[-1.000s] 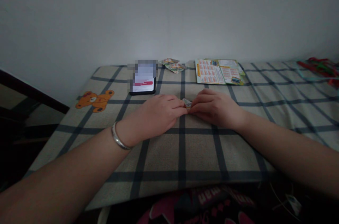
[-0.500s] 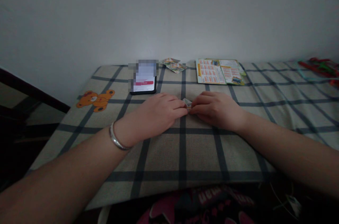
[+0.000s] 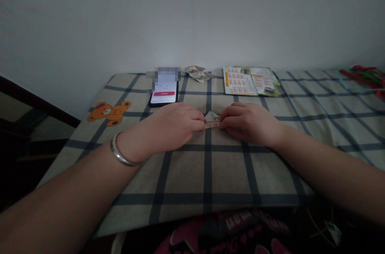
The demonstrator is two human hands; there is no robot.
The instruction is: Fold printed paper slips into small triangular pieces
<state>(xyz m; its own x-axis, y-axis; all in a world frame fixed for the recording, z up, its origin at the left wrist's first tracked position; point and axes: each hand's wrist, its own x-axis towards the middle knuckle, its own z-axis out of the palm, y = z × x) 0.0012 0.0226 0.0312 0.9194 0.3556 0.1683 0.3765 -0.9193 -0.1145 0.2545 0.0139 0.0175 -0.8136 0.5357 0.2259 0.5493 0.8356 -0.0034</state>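
Note:
A small folded piece of printed paper (image 3: 212, 119) lies low over the tablecloth, its pointed top facing the wall and a printed strip along its near edge. My left hand (image 3: 180, 125) pinches the paper's left end, fingers closed. The right end is held the same way by my right hand (image 3: 248, 122). My fingers hide both ends of the paper. A silver bangle (image 3: 120, 154) circles my left wrist.
Behind my left hand lies a phone (image 3: 163, 91) with a lit screen. Folded paper pieces (image 3: 201, 76) and printed sheets (image 3: 240, 81) sit near the wall. A bear cutout (image 3: 110, 113) is at left, a red and green item (image 3: 365, 78) far right. Checked cloth (image 3: 186, 182) covers the table.
My left hand has shifted slightly left and my right hand slightly right, so more of the folded paper shows between them.

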